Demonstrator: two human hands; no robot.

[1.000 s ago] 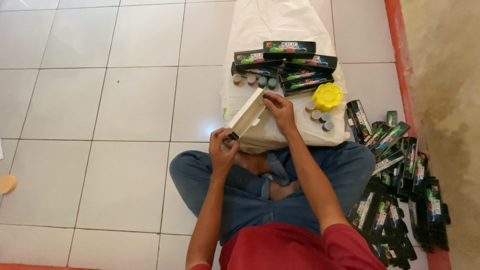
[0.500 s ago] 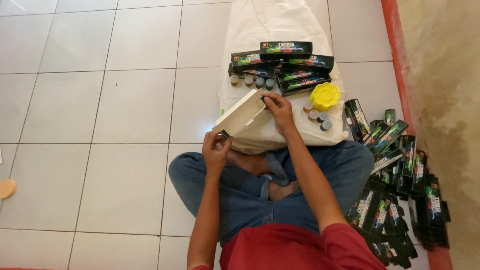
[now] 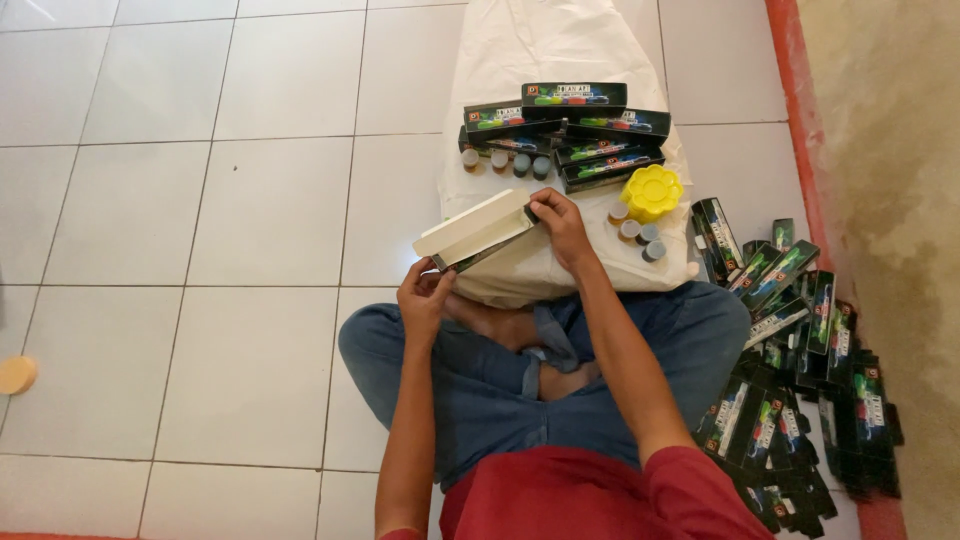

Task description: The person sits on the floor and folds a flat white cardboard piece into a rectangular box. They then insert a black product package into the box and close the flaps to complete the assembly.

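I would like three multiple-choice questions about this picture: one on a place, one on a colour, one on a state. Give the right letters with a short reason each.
1. Where does the pile of flat dark boxes lie?
A. On the floor at the person's right
B. On the white sack
C. On the person's lap

2. What colour is the flower-shaped tray?
A. Red
B. Yellow
C. Blue

3. How is the long box held?
A. It lies alone on the tiles
B. One hand only
C. Both hands, one at each end

Answers: 1 A, the pile sits on the tiles by the right knee. 2 B, it is plainly yellow. 3 C, the left hand grips the near end and the right hand the far end.
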